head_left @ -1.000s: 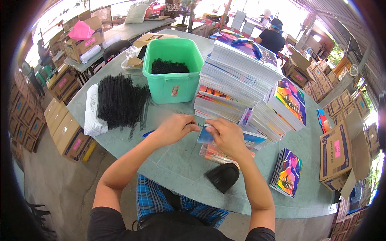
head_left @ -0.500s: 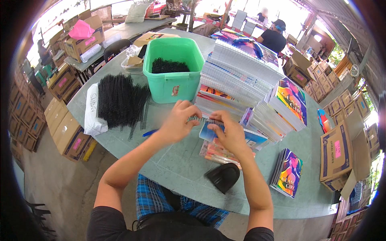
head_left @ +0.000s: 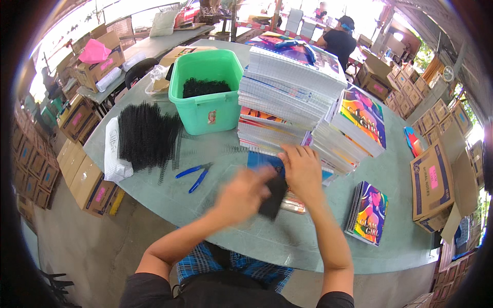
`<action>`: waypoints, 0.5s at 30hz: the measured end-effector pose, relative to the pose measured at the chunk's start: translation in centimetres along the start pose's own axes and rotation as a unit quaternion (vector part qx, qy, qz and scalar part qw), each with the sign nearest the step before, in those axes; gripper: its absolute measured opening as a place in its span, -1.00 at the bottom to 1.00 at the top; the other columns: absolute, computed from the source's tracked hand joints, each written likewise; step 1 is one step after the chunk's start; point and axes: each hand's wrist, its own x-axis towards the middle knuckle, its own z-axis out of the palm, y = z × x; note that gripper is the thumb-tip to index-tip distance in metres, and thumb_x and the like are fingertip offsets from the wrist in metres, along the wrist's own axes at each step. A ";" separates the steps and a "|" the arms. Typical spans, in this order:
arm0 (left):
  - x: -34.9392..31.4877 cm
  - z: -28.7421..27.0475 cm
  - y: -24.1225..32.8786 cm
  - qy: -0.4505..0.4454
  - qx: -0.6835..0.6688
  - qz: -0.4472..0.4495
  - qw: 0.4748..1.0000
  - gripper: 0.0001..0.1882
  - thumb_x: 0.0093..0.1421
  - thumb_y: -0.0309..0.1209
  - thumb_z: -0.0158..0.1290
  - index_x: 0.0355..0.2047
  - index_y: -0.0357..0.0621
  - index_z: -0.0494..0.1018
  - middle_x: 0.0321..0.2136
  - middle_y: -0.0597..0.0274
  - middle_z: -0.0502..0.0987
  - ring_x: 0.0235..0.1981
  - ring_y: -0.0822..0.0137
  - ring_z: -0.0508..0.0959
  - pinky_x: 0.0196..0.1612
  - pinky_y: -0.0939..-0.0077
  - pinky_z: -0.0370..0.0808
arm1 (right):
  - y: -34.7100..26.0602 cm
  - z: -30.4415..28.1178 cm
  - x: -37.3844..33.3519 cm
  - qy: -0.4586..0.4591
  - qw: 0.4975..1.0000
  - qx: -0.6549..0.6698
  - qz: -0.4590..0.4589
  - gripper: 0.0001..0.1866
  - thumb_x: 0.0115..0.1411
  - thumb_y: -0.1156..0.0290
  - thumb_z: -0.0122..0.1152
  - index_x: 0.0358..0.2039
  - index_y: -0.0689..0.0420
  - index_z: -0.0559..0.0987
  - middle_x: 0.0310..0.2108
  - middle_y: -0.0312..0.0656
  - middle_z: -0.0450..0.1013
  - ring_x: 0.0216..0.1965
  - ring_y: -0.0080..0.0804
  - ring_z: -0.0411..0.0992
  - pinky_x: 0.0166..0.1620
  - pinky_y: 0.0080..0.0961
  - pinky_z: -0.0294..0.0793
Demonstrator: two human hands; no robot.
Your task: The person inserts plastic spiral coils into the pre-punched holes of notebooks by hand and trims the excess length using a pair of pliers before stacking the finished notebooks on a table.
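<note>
A blue-covered notebook [head_left: 260, 161] lies in front of the tall stacks, a thin dark spiral coil [head_left: 233, 149] sticking out leftward from its far edge. My right hand [head_left: 304, 172] grips the notebook at its right part, fingers over the far edge. My left hand [head_left: 242, 194], smeared by motion, is closed at a black rounded block [head_left: 273, 199] that stands tilted over the near side of the notebook. Blue-handled pliers [head_left: 194, 176] rest with jaws apart on the table to the left. Beneath the notebook, more notebooks [head_left: 294, 204] show only partly.
A heap of black spiral coils [head_left: 146, 136] lies left beside a white package [head_left: 114, 151]. Behind stands a green bin [head_left: 208, 115] with more coils. Tall notebook stacks [head_left: 287, 87] rise ahead. Bound notebooks [head_left: 367, 213] and an open carton [head_left: 434, 185] are at right.
My left hand has left the coil and come down to the black block, which has moved up from the table toward the notebook. The pliers, mostly covered before, now show.
</note>
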 end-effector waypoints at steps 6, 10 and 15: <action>2.0 -2.0 -4.7 0.040 0.116 0.084 0.989 -0.62 -0.08 -0.51 0.15 -0.17 -0.04 0.51 -0.37 0.14 0.51 -0.26 0.13 0.50 -0.25 0.29 0.48 | -0.6 -0.7 -1.2 -0.055 0.996 0.065 -0.020 -0.82 0.07 0.37 0.14 -0.27 0.03 0.57 -0.42 -0.25 0.53 -0.38 -0.29 0.47 -0.33 -0.35 0.37; 2.1 -3.8 -2.9 0.233 0.040 0.111 0.965 -0.63 -0.12 -0.59 0.17 -0.22 -0.07 0.53 -0.40 0.13 0.51 -0.35 0.17 0.52 -0.27 0.34 0.49 | -0.5 -0.8 -1.7 -0.052 0.991 0.119 0.008 -0.86 0.07 0.39 0.15 -0.32 0.02 0.59 -0.43 -0.25 0.54 -0.38 -0.30 0.47 -0.35 -0.34 0.37; 2.1 -4.3 -2.7 0.238 0.035 0.128 0.962 -0.65 -0.07 -0.60 0.15 -0.22 -0.05 0.54 -0.43 0.12 0.53 -0.40 0.18 0.51 -0.33 0.33 0.47 | -0.9 -0.7 -1.1 -0.046 0.992 0.120 0.021 -0.89 0.06 0.41 0.16 -0.37 0.04 0.60 -0.46 -0.26 0.54 -0.41 -0.30 0.47 -0.36 -0.35 0.37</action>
